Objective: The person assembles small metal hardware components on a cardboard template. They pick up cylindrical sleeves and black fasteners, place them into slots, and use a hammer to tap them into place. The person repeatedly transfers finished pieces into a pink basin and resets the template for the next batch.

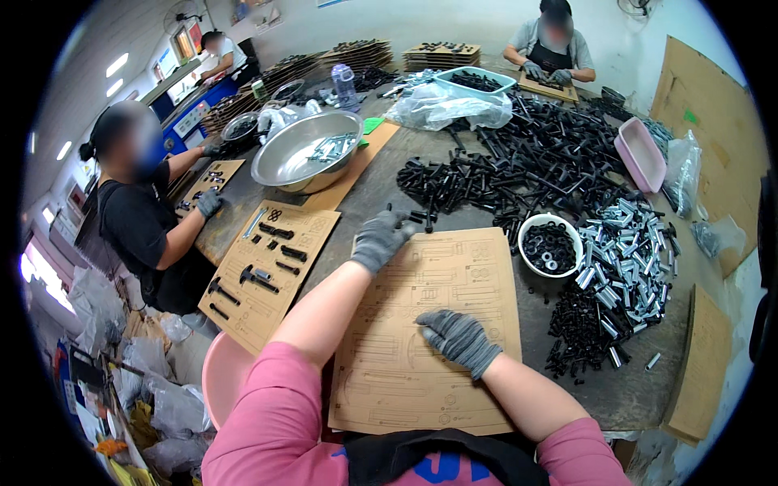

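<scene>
A: What is being handled at the bench?

B: A cardboard template sheet (433, 324), printed with part outlines, is being pressed flat on the table (616, 389) by the right hand (458, 340). That gloved hand is being laid on the sheet's middle with the fingers loosely curled; nothing is being gripped in it.

A: And the left hand (379, 239)?

B: It is being stretched to the sheet's far left corner, just beside the heap of black screws (519, 174). The fingers are being bent downward at the heap's near edge; whether a screw is being pinched cannot be told.

A: How is this being done well, in your judgement?

B: The sheet is best being held still by the flat palm while a single piece is being picked from the heap's edge, so the pile is not being dragged onto the card. The white bowl of black washers (549, 245) and the pile of silver sleeves (628, 251) are being kept close on the right, within reach.

A: Anything else nearby?

B: A filled template (263, 271) is being left beside the sheet, on the left.
</scene>
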A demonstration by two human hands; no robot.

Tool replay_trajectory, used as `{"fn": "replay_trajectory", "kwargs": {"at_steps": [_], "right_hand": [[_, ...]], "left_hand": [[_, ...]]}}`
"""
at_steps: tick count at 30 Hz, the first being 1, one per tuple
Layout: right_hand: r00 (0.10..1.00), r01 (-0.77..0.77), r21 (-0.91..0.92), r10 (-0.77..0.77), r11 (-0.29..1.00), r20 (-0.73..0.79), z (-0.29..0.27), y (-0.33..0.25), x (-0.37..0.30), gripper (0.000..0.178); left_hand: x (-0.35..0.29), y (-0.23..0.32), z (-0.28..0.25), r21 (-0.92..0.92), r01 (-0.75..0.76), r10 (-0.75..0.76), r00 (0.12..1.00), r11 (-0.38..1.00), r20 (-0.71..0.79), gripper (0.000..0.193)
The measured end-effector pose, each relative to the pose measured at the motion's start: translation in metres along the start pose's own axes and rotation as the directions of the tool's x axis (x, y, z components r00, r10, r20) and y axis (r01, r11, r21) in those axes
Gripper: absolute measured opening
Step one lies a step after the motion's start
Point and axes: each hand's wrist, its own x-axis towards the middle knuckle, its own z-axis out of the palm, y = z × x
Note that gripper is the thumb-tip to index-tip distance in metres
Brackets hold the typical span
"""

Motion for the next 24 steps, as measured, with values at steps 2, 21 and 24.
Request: {"fn": "replay_trajectory", "kwargs": {"at_steps": [2,21,24], "right_hand": [[1.000,-0.016,-0.034,0.016,0.999,0.012,-0.002,-0.001,0.001,0.030],[0.993,-0.027,-0.070,0.035,0.997,0.111,-0.008,-0.003,0.008,0.028],[1.000,-0.009,-0.080,0.008,0.997,-0.006,-0.003,-0.001,0.007,0.024]], "left_hand": [[0.028,0.036,0.014,0.138,0.083,-0.106,0.981,0.987,0.164,0.041],[0.096,0.009,0.040,0.718,-0.463,0.067,0.860,0.520,0.507,0.029],[0.099,0.007,0.032,0.615,-0.336,-0.007,0.874,0.714,0.486,0.035]]}}
